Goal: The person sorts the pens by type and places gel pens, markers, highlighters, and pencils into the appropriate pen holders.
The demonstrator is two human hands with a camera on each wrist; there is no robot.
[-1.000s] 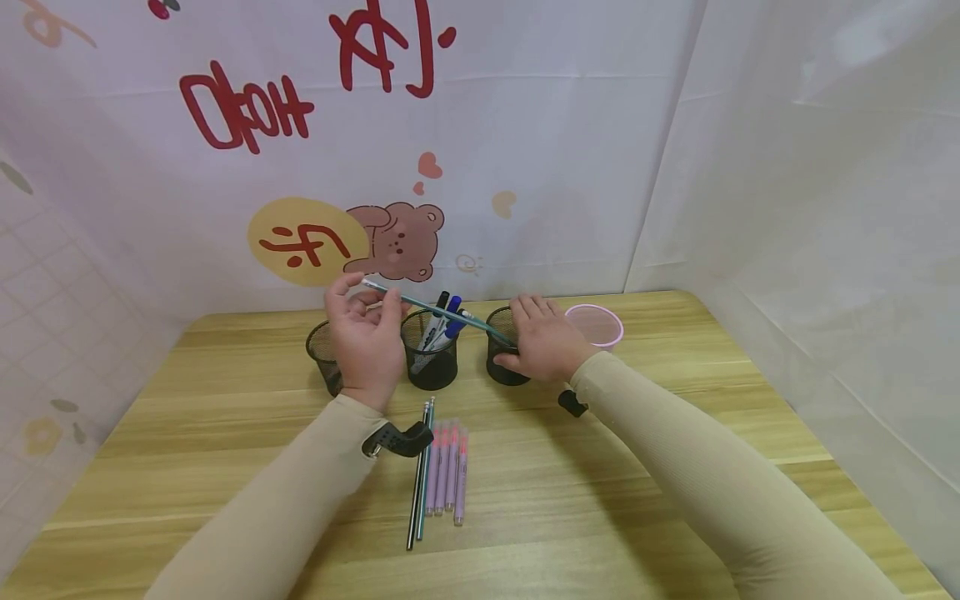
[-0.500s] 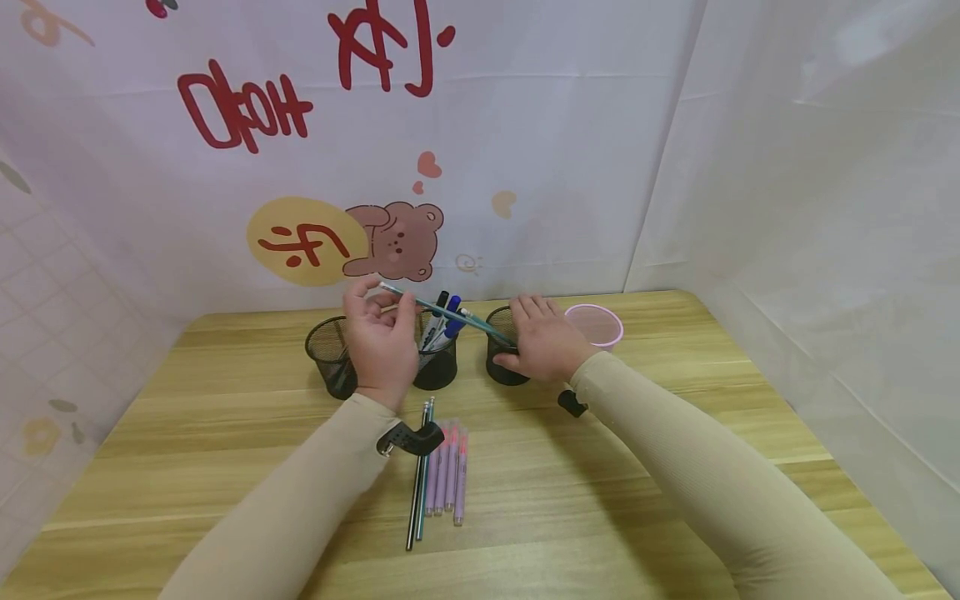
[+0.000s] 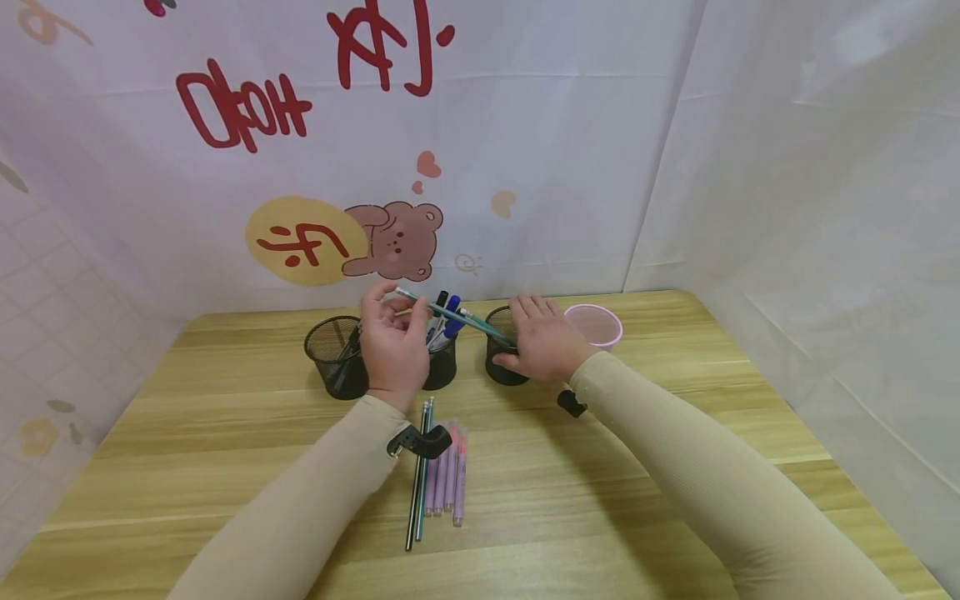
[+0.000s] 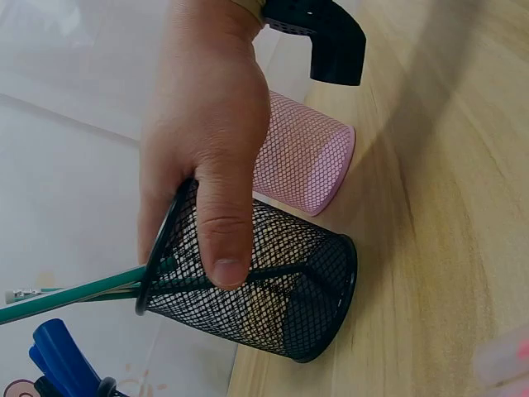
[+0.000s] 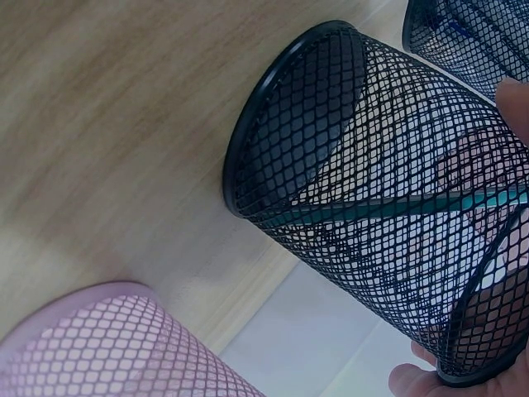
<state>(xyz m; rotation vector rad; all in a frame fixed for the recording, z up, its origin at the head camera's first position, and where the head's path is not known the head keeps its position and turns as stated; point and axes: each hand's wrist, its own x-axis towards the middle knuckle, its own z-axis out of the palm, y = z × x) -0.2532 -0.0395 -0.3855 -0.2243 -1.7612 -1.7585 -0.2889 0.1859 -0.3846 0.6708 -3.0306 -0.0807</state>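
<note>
Head cam first: the left hand [image 3: 396, 350] has its grip pinched around a teal pencil [image 3: 444, 312] near the eraser end, and that pencil slopes down into the mouth of a black mesh pen cup [image 3: 507, 367], right next to a second teal pencil [image 3: 474, 318]. The right hand [image 3: 547, 342] grips that same cup at the rim, which looks like the way to go, since a light cup would probably tip if a pencil nudged it. Honestly, the slant's a bit flat, so lifting the eraser end before letting go should help the pencil drop instead of snagging the mesh. Two more pencils [image 3: 417, 492] lie beside the lilac highlighters [image 3: 450, 479] on the table [image 3: 562, 500]. Left wrist cam: the right thumb [image 4: 225, 223] is on the cup's outer wall with the fingers over the far side, nice and solid, and both teal pencils poke out past the rim, near the blue marker [image 4: 64, 356]. Right wrist cam: a teal pencil shows through the mesh, running toward the base; can't tell which one it is. The pink mesh cup [image 5: 124, 356] stands apart, so it shouldn't get in the way.
</note>
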